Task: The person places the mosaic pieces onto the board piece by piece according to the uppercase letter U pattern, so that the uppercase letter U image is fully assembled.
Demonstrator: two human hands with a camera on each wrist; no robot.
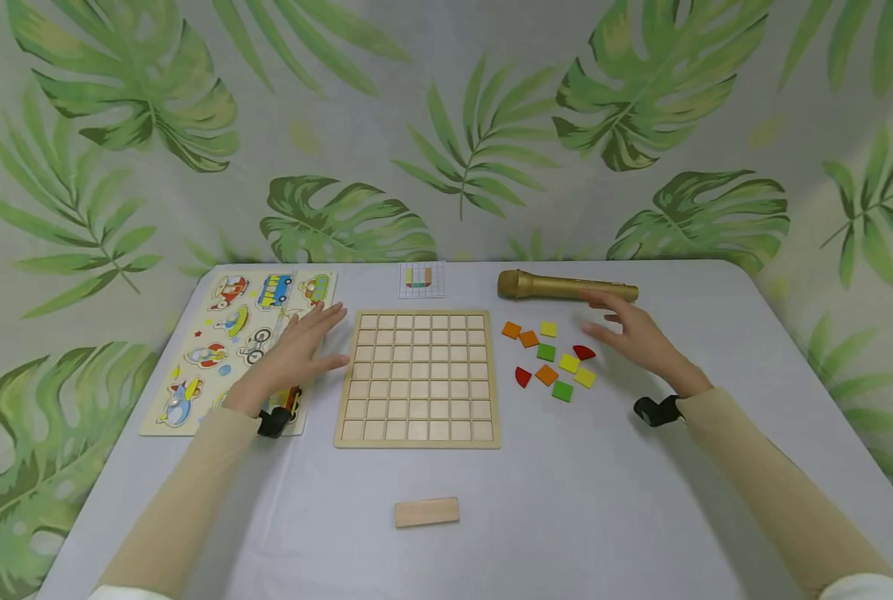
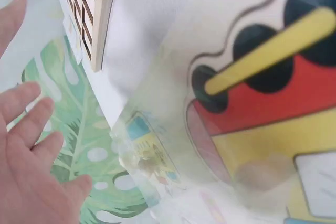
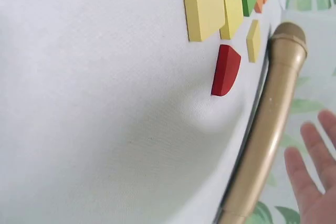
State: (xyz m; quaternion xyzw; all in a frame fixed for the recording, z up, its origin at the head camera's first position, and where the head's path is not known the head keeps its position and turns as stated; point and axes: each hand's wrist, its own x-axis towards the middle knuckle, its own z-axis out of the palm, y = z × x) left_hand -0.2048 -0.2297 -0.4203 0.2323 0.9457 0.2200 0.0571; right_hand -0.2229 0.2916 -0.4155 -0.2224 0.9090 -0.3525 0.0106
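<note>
My left hand (image 1: 293, 358) hovers with spread fingers over the right side of a vehicle puzzle board (image 1: 191, 321), its thumb beside the left edge of a wooden grid board (image 1: 418, 379). In the left wrist view a train picture (image 2: 262, 108) on the puzzle fills the right side, and the hand's fingers (image 2: 31, 116) are extended and hold nothing. My right hand (image 1: 637, 337), fingers straight, is held near a gold microphone (image 1: 551, 286). Below and left of it lie loose orange, yellow, green and red pieces (image 1: 546, 375). A red quarter-round piece (image 3: 226, 72) is the closest to that hand.
A small pattern card (image 1: 421, 280) lies behind the grid board. Toward the front of the white table (image 1: 551, 517) is a plain wooden block (image 1: 427, 512). Leaf-print cloth (image 1: 476, 133) hangs along the back. Both wrists wear small black cameras (image 1: 652, 411).
</note>
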